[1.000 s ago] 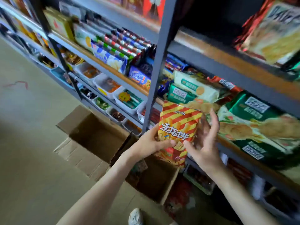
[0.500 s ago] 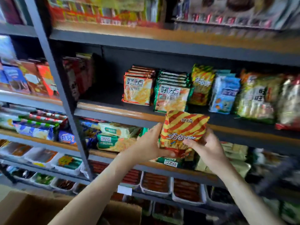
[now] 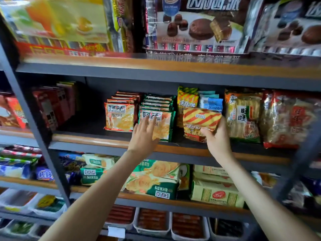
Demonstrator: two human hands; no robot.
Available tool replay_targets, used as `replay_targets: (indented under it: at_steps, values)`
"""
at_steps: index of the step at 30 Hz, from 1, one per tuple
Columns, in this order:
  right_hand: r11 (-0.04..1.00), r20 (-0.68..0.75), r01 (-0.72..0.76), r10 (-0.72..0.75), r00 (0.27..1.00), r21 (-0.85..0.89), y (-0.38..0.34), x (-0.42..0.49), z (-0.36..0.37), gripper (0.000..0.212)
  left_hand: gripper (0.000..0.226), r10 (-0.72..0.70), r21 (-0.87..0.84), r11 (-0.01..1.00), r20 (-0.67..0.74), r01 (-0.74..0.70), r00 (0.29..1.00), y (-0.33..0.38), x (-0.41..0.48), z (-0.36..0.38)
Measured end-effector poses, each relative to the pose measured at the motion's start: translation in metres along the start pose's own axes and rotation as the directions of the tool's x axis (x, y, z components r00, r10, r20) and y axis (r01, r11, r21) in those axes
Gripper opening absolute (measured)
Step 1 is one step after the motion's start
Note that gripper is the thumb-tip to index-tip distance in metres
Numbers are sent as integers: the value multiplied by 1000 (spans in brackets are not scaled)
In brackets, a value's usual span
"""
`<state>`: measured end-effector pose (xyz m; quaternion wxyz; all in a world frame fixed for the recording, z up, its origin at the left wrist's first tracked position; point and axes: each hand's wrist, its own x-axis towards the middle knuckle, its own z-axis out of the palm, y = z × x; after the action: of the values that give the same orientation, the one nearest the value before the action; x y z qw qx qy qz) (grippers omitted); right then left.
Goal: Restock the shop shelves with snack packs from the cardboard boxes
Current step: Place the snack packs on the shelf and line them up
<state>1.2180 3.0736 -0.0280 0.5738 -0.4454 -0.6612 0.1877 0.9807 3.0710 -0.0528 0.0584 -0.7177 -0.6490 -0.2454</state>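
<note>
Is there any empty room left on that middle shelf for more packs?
Yes. The widest bare patch of the shelf lies between the red packs and the orange cracker stack. A narrow gap sits between the green cracker stack and the striped pack. Rightward, packs crowd together.

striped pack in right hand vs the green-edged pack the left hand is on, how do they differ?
The striped pack is red and yellow; the green-edged pack shows pale crackers in a green border. The striped pack is held tilted off the shelf by the right hand; the green-edged pack stands upright, fronting a row, with the left hand flat against it. Both are flat snack bags on the same shelf level.
</note>
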Motion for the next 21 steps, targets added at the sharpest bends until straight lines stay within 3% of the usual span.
replay_targets:
  at_steps: [3, 9, 12, 13, 15, 18, 21]
  values:
    - [985, 53, -168, 170, 984, -52, 15, 31, 10, 47, 79, 8, 65, 998, 59, -12, 998, -11, 16, 3]
    - [958, 120, -186, 215, 969, -216, 55, 81, 42, 60, 88, 85, 276, 955, 96, -108, 992, -21, 45, 10]
    - [918, 145, -38, 103, 984, -395, 66, 92, 50, 92, 93, 130, 359, 922, 69, -146, 989, -25, 52, 15]
    - [866, 169, 74, 11, 986, -494, 69, 93, 50, 104, 94, 142, 364, 918, 65, -156, 988, -27, 54, 17]
    - [651, 314, 324, -136, 940, -687, 76, 91, 47, 119, 97, 158, 379, 909, 71, -173, 985, -29, 57, 19]
    - [430, 477, 470, -100, 873, -771, 82, 92, 47, 122, 98, 166, 365, 913, 78, -183, 983, -32, 60, 22]
    - [404, 502, 466, -20, 865, -787, 84, 100, 50, 121, 98, 170, 361, 913, 84, -189, 982, -35, 61, 25]
